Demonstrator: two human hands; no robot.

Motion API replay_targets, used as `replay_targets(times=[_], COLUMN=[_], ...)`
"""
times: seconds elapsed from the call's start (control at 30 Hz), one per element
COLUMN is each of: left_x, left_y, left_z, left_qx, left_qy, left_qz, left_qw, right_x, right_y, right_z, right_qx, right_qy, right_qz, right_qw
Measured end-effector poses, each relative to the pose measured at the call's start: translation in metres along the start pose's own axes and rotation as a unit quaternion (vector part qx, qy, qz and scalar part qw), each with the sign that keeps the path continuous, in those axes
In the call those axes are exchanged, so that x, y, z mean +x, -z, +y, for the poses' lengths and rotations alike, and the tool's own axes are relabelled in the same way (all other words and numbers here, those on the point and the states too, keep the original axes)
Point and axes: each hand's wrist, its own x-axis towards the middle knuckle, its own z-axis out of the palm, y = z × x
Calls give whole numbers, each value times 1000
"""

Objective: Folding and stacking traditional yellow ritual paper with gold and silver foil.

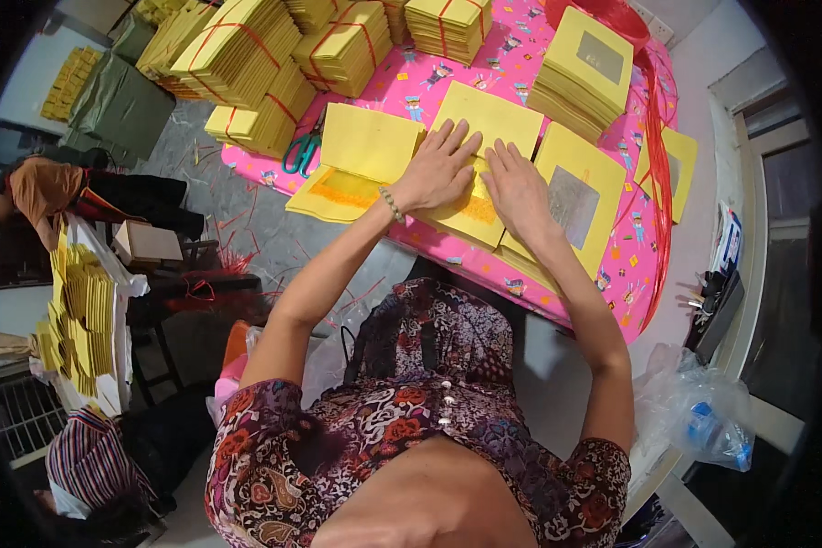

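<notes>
My left hand [438, 169] lies flat on a yellow folded paper stack [484, 117], fingers stretched together. Beside it, my right hand [518, 190] also rests flat on the yellow paper, fingers pointing away from me. An orange patch shows on the paper between and below the hands. Left of them lies another folded yellow stack [370, 142] with an orange patch on its lower part. On the right is a yellow stack [571, 160] with a silver-grey rectangle, partly under my right forearm. Neither hand grips anything.
Green-handled scissors [303, 151] lie left of the stacks. Yellow bundles tied with red string [342, 46] stand at the back left, a tall yellow pile [583, 78] at the back right. Red strands [653, 192] hang along the pink tablecloth [411, 87]. Two people work at far left.
</notes>
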Motion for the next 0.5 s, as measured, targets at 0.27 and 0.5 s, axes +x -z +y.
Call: replay_targets(times=[0.27,0.5], left_x=[16,17], left_y=[35,15], left_z=[5,52], left_qx=[-365,-252], left_qy=[153,169], left_qz=[26,325], left_qw=[918,896], right_x=[19,24], right_y=[-18,-2], right_z=[22,28], right_qx=[-90,-63], right_qy=[73,32], right_qz=[65,143], right_qw=[991,987])
